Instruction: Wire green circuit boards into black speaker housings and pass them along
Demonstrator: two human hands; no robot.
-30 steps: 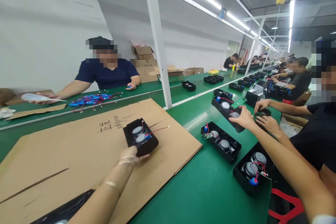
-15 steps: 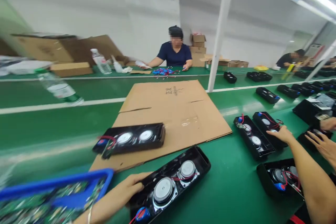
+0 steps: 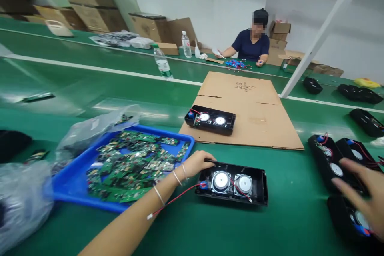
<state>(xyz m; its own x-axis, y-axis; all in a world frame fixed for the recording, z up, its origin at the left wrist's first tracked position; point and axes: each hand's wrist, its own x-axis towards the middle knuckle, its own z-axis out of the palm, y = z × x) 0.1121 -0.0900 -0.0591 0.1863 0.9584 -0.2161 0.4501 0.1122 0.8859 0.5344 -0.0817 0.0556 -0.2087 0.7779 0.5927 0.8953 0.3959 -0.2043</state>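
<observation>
My left hand (image 3: 199,164) grips the top left edge of a black speaker housing (image 3: 255,186) lying on the green table. Two round silver speakers (image 3: 221,181) and a blue battery (image 3: 203,185) sit inside it. A red wire with a white plug (image 3: 150,216) trails out to the left across my forearm. At the right edge, my right hand (image 3: 364,196) is open, fingers apart and slightly blurred, over more black housings (image 3: 322,160); whether it touches one is unclear. Another speaker housing (image 3: 212,120), with a circuit board attached, rests on a cardboard sheet (image 3: 249,98).
Left of my hand stands a blue tray (image 3: 72,201) heaped with green circuit boards (image 3: 132,172), with plastic bags (image 3: 27,204) beside it. A water bottle (image 3: 163,64) and a white post (image 3: 327,32) stand farther back. A person (image 3: 253,44) sits across the table near blue batteries (image 3: 237,64).
The view has swung left, bringing the whole tray into sight. My left hand's housing now lies more level. My right hand has come off the housing at the right, its fingers spread.
</observation>
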